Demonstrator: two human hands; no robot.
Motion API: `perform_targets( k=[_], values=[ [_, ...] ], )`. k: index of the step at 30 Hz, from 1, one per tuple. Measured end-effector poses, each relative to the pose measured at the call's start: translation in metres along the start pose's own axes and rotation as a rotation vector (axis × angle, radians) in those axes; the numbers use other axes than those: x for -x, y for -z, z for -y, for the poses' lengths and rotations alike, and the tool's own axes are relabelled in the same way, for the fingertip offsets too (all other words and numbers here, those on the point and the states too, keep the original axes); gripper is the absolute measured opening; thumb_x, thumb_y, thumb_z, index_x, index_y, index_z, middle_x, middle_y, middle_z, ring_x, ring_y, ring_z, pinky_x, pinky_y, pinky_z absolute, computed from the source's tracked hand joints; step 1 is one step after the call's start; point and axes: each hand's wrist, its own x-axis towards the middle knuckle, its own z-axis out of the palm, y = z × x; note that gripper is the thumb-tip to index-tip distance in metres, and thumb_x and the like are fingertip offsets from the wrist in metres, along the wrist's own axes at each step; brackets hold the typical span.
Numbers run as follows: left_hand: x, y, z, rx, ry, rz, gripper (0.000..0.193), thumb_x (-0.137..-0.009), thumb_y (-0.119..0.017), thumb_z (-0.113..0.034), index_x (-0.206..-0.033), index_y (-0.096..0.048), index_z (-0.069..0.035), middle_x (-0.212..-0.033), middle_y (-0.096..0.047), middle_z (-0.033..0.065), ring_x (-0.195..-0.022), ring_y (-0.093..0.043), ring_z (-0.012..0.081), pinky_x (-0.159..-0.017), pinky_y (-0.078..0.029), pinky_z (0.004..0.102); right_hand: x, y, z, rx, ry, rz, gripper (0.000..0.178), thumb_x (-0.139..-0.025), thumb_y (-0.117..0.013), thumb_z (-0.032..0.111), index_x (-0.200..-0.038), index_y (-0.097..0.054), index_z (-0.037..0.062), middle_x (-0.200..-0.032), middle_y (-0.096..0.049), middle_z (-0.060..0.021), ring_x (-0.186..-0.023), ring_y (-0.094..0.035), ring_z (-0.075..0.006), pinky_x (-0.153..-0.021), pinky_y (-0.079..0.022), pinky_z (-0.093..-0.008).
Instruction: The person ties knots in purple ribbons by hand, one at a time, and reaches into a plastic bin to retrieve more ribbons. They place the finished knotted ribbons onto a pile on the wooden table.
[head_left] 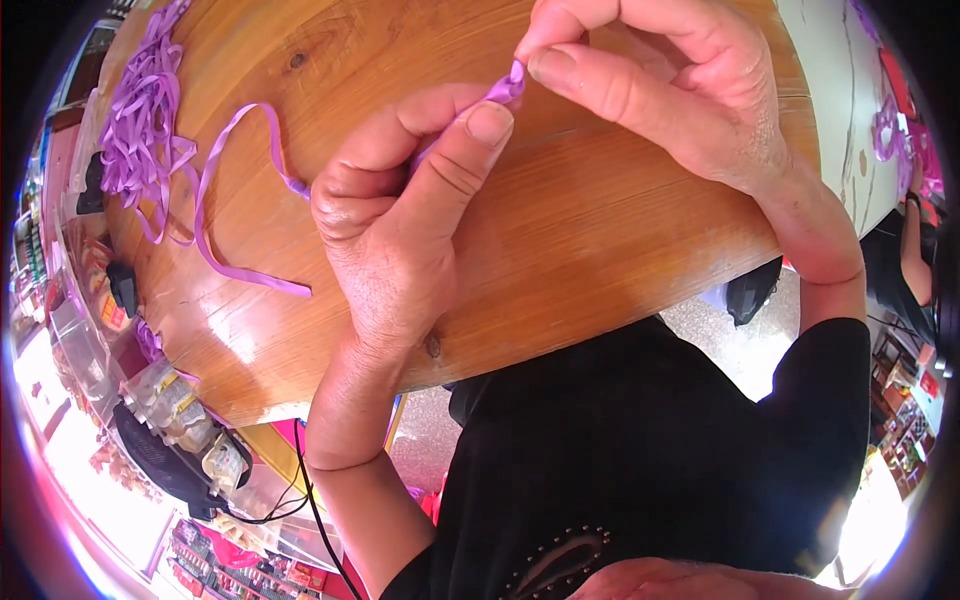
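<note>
Between the thumb and bent fingers of my left hand [400,190] is pinched a narrow purple ribbon [509,86]. A small folded loop of it sticks out past the thumb tip. My right hand [670,85] pinches thumb to forefinger right at the tip of that loop, up near the far side of the table. Below my left fist the ribbon's tail curves out over the wood and ends in a loose tip. Part of the ribbon is hidden inside my left fingers.
A tangled heap of purple ribbon [145,120] lies at the table's left edge. The wooden table [600,240] has a curved near edge close to my body. A white marbled surface [840,100] adjoins on the right. Small packets [180,415] and a black cable [310,490] are at lower left.
</note>
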Motion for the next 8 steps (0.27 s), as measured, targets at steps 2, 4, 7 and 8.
perform_targets(
  k=[2,4,7,8],
  values=[
    [-0.003,-0.006,-0.001,-0.021,-0.003,-0.023,0.015,-0.085,-0.067,0.003,-0.1,-0.069,0.001,-0.091,-0.068,0.0029,-0.084,-0.058,0.0065,-0.077,-0.045,0.0184,-0.017,-0.007,-0.05,-0.077,0.449,-0.073,0.012,-0.083,-0.067,-0.002,-0.094,-0.064,-0.0007,-0.09,-0.064,-0.0106,-0.079,-0.062,-0.0186,-0.067,-0.048,-0.0257],
    [-0.003,-0.003,0.0,0.002,0.0,-0.027,0.015,-0.085,-0.067,0.004,-0.1,-0.068,0.001,-0.091,-0.069,0.0034,-0.084,-0.059,0.0068,-0.077,-0.045,0.0187,-0.019,-0.008,-0.05,-0.172,0.907,-0.132,0.015,-0.083,-0.069,0.0,-0.097,-0.064,-0.0013,-0.092,-0.064,-0.0112,-0.081,-0.062,-0.02,-0.069,-0.048,-0.0266],
    [0.0,0.005,0.0,0.068,0.024,-0.03,0.018,-0.085,-0.067,0.005,-0.102,-0.068,0.001,-0.093,-0.069,0.0047,-0.087,-0.061,0.0087,-0.081,-0.047,0.021,-0.006,0.003,-0.004,0.276,0.439,-0.015,0.033,-0.083,-0.071,0.005,-0.114,-0.062,-0.0019,-0.101,-0.065,-0.0116,-0.088,-0.063,-0.0243,-0.073,-0.049,-0.0287],
    [-0.001,0.004,0.003,0.126,0.056,-0.006,0.02,-0.084,-0.066,0.005,-0.103,-0.067,0.0,-0.094,-0.069,0.0055,-0.089,-0.062,0.0101,-0.084,-0.049,0.0231,-0.01,-0.001,-0.031,0.326,0.671,-0.025,0.039,-0.083,-0.071,0.006,-0.12,-0.06,-0.0015,-0.104,-0.065,-0.0113,-0.091,-0.063,-0.0253,-0.074,-0.049,-0.029]
  ],
)
